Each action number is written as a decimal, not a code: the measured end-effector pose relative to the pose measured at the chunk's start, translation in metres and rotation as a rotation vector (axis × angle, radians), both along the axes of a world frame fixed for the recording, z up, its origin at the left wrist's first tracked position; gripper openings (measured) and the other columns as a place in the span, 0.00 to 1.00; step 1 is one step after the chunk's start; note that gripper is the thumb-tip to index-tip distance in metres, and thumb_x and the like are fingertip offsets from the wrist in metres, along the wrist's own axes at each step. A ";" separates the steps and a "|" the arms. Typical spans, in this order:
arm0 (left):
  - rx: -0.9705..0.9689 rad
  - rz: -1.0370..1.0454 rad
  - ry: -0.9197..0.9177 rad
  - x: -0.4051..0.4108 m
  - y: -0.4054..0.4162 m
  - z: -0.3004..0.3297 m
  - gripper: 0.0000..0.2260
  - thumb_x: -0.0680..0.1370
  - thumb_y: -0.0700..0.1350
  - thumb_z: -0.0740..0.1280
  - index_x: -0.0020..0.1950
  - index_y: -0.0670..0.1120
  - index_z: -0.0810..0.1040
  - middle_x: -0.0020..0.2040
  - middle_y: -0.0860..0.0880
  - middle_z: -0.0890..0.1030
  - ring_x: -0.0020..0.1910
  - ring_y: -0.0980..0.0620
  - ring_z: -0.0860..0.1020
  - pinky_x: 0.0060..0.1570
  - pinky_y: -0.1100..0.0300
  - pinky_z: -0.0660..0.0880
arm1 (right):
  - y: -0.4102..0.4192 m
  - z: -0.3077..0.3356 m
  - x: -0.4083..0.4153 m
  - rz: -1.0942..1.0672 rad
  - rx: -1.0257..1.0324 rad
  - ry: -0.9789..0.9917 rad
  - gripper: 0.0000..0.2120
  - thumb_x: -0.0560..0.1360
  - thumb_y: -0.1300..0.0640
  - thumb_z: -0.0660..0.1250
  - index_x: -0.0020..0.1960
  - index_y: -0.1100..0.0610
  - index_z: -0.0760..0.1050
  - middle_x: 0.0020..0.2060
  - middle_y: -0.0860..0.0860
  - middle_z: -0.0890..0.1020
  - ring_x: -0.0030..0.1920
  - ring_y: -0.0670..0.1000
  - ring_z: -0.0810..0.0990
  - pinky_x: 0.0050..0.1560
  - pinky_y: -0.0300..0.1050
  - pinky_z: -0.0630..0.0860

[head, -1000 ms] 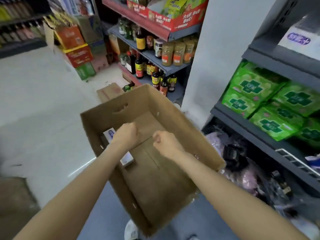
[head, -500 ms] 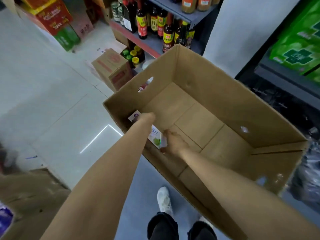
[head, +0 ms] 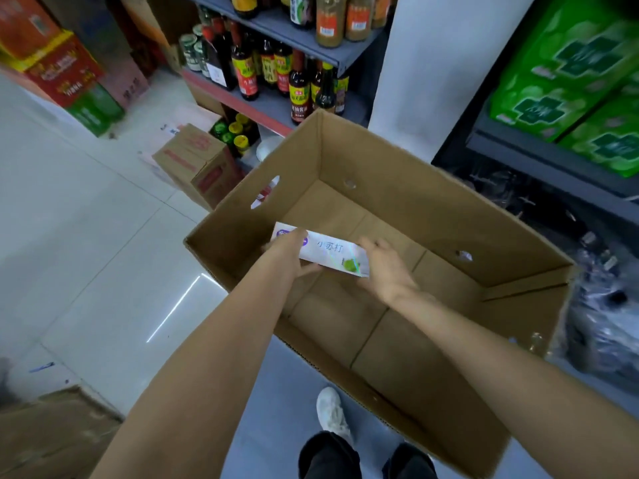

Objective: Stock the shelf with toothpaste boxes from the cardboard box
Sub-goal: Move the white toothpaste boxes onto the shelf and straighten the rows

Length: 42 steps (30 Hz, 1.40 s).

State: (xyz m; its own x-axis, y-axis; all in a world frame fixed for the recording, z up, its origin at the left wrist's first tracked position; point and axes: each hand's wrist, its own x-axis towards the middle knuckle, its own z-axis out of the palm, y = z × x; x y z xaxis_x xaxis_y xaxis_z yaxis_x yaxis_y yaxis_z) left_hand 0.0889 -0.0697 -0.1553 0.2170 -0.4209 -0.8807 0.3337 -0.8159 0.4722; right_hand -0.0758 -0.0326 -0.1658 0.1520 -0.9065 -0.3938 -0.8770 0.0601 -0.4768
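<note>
Toothpaste box [head: 325, 252] inside carton [head: 397, 188], near its left wall; left hand [head: 288, 254] pinches one end, right hand [head: 383, 267] spread beside the other. One-ended grip risks tilting, dropping.

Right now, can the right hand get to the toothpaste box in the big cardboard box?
Probably yes: the right hand is already at the toothpaste box end, inside the open cardboard box, with nothing between them.
</note>
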 end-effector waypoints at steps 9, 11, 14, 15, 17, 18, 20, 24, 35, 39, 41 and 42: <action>-0.306 0.063 -0.007 -0.089 -0.030 0.088 0.23 0.73 0.50 0.71 0.57 0.47 0.59 0.56 0.40 0.76 0.39 0.42 0.81 0.22 0.58 0.76 | -0.019 0.099 -0.078 0.023 -0.532 0.159 0.28 0.68 0.71 0.62 0.66 0.56 0.66 0.65 0.55 0.66 0.64 0.56 0.65 0.57 0.47 0.69; -0.399 0.067 -0.018 -0.115 -0.034 0.107 0.21 0.75 0.49 0.70 0.57 0.47 0.59 0.57 0.42 0.76 0.44 0.42 0.81 0.25 0.58 0.77 | -0.023 0.116 -0.103 0.020 -0.595 0.167 0.28 0.68 0.71 0.62 0.66 0.56 0.67 0.66 0.55 0.67 0.65 0.57 0.66 0.60 0.46 0.66; -0.505 0.076 -0.029 -0.161 -0.045 0.139 0.18 0.75 0.48 0.70 0.56 0.47 0.63 0.54 0.44 0.76 0.46 0.43 0.80 0.31 0.53 0.80 | -0.030 0.138 -0.154 -0.009 -0.638 0.052 0.25 0.71 0.67 0.65 0.66 0.54 0.68 0.65 0.52 0.67 0.64 0.53 0.67 0.57 0.49 0.72; -0.542 0.082 -0.016 -0.177 -0.049 0.150 0.19 0.74 0.48 0.71 0.58 0.47 0.64 0.55 0.44 0.77 0.47 0.43 0.80 0.29 0.53 0.80 | -0.033 0.147 -0.174 -0.035 -0.645 -0.029 0.24 0.72 0.65 0.66 0.66 0.51 0.68 0.65 0.49 0.67 0.63 0.48 0.67 0.56 0.49 0.73; -0.614 0.084 -0.027 -0.213 -0.058 0.173 0.24 0.73 0.48 0.72 0.62 0.47 0.62 0.57 0.44 0.75 0.50 0.41 0.80 0.24 0.54 0.79 | -0.040 0.169 -0.215 -0.051 -0.700 -0.148 0.21 0.73 0.62 0.68 0.64 0.49 0.71 0.61 0.47 0.69 0.58 0.44 0.68 0.56 0.45 0.73; -0.651 0.081 -0.033 -0.232 -0.062 0.185 0.26 0.72 0.48 0.72 0.63 0.46 0.62 0.57 0.43 0.75 0.51 0.40 0.80 0.23 0.54 0.79 | -0.044 0.182 -0.236 -0.034 -0.753 -0.148 0.20 0.73 0.62 0.69 0.64 0.51 0.73 0.59 0.48 0.71 0.58 0.46 0.70 0.57 0.41 0.71; -0.717 0.071 -0.004 -0.270 -0.070 0.205 0.27 0.72 0.48 0.72 0.64 0.46 0.61 0.58 0.43 0.74 0.51 0.41 0.80 0.25 0.51 0.80 | -0.053 0.207 -0.278 -0.020 -0.820 -0.135 0.19 0.71 0.63 0.70 0.62 0.56 0.75 0.58 0.52 0.74 0.59 0.52 0.71 0.57 0.33 0.63; -0.804 0.023 0.035 -0.339 -0.088 0.241 0.25 0.73 0.50 0.71 0.63 0.46 0.62 0.58 0.44 0.74 0.48 0.43 0.80 0.27 0.52 0.80 | -0.068 0.252 -0.348 -0.018 -0.883 -0.080 0.19 0.72 0.63 0.69 0.63 0.56 0.75 0.58 0.52 0.74 0.59 0.52 0.71 0.59 0.35 0.62; -0.842 -0.372 -0.558 -0.430 -0.190 0.281 0.38 0.65 0.65 0.69 0.66 0.41 0.71 0.65 0.43 0.71 0.62 0.42 0.72 0.64 0.51 0.70 | -0.139 0.288 -0.444 -0.170 -0.904 -0.002 0.20 0.73 0.64 0.68 0.64 0.57 0.74 0.58 0.51 0.73 0.62 0.51 0.70 0.61 0.43 0.68; -0.830 -0.512 -0.690 -0.447 -0.224 0.277 0.35 0.68 0.67 0.67 0.63 0.42 0.73 0.61 0.43 0.77 0.63 0.40 0.72 0.62 0.48 0.71 | -0.170 0.286 -0.460 -0.234 -0.919 0.064 0.20 0.72 0.67 0.67 0.63 0.57 0.74 0.57 0.52 0.72 0.62 0.52 0.70 0.59 0.45 0.69; -0.817 -0.524 -0.720 -0.451 -0.235 0.274 0.35 0.68 0.67 0.67 0.63 0.41 0.72 0.61 0.42 0.77 0.63 0.40 0.73 0.62 0.49 0.71 | -0.182 0.283 -0.463 -0.230 -0.891 0.090 0.20 0.72 0.67 0.68 0.62 0.57 0.74 0.58 0.53 0.72 0.62 0.53 0.70 0.60 0.46 0.69; -0.816 -0.522 -0.738 -0.452 -0.239 0.272 0.35 0.68 0.67 0.68 0.63 0.41 0.72 0.61 0.42 0.77 0.62 0.40 0.73 0.61 0.49 0.71 | -0.187 0.281 -0.463 -0.220 -0.873 0.093 0.20 0.71 0.66 0.68 0.62 0.56 0.75 0.58 0.53 0.73 0.61 0.54 0.71 0.60 0.47 0.70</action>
State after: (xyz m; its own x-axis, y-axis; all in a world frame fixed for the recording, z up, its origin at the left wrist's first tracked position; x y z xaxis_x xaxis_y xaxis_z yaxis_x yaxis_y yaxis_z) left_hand -0.3632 -0.3092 0.1169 0.1929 -0.9798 -0.0530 -0.5114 -0.1465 0.8468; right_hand -0.5389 -0.2201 0.1155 -0.0577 -0.8932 0.4459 -0.9259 -0.1192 -0.3585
